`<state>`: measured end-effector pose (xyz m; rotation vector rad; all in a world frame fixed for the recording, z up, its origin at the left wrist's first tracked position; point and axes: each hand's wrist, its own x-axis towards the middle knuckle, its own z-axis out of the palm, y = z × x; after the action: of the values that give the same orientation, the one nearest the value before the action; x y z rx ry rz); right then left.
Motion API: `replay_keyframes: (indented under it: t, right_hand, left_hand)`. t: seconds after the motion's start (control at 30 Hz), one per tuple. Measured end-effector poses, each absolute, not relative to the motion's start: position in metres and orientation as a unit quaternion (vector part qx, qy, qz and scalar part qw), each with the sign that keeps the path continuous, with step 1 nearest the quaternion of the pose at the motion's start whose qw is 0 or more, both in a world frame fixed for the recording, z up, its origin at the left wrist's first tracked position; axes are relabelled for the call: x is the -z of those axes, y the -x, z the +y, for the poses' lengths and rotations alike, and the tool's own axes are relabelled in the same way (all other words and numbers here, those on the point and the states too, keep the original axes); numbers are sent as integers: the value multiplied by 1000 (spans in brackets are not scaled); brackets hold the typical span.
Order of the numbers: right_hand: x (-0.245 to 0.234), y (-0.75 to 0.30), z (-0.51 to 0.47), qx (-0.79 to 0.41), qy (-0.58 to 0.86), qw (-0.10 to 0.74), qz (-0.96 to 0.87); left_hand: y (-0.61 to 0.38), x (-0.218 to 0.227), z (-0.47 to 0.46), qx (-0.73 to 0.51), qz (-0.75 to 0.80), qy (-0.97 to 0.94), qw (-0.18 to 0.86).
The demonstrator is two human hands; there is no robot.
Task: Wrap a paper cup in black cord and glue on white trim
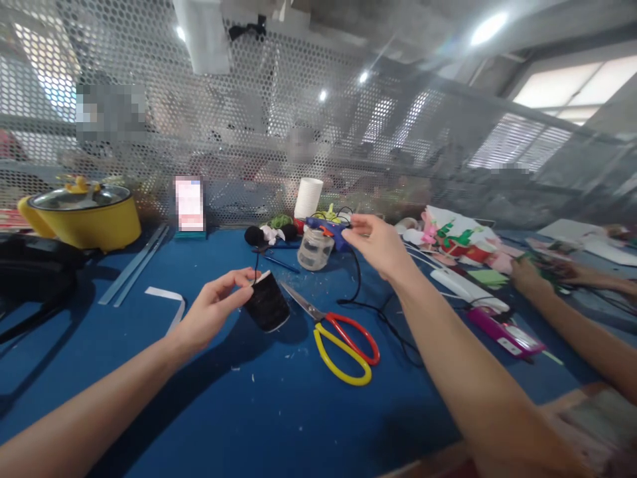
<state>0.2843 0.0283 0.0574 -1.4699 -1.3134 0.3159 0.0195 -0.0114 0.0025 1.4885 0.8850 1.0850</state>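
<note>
My left hand (219,302) pinches the upper edge of a short black cylinder (269,304), which is tilted just above the table. White shows along the cylinder's rim, and a thin black strand rises from its top. My right hand (375,242) is stretched forward, thumb and fingers at the back of a blue hot glue gun (322,224) with an orange trigger. That gun lies across the mouth of a clear jar (315,251). Between my hands, scissors (326,322) with one red and one yellow handle lie with their blades slightly apart.
Left stand a yellow electric pot (89,219) and a lit phone (190,204); a white strip (166,297) curls nearby. Behind are a white roll (309,196) and a perforated metal screen. A black cord (358,279), a purple power strip (507,332) and another person's hands (530,275) occupy the right.
</note>
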Motion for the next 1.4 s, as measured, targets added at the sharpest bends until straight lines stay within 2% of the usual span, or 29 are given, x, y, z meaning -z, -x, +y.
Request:
replay_keyframes:
  t: [0.13,0.27,0.37,0.6,0.8,0.87,1.03,1.17,1.4]
  right_hand:
    - [-44,-299,50,-265,664,488,-500]
    - [-40,-299,61,-391,649,441,-480]
    - [-41,-296,68,-444,631,434,-466]
    - [-35,-285,70,-401,599,525,-453]
    - [-45,-267,34,-323,495,625,-510]
    - [-47,-260,12,-359,461,596,-550]
    - [-34,-246,-40,-433,498,466,-590]
    - [-20,-236,-59,-411,547,382,-622]
    - [0,-230,-64,-309,596,314,-672]
  left_hand:
    - [-20,0,-11,-386,384,-631,553]
    - [-21,-3,-13,-325,392,-649,565]
    - [-20,-5,-13,-312,383,-672,552]
    - [-18,-6,-10,-299,377,-694,536]
    - [-18,-2,-10,-346,373,-687,518]
    - [-18,1,-9,-363,369,-698,495]
    - [-17,5,-8,-351,366,-725,466]
    - [-17,7,-7,-368,387,-700,474]
    - [-20,9,-8,-388,415,-667,481]
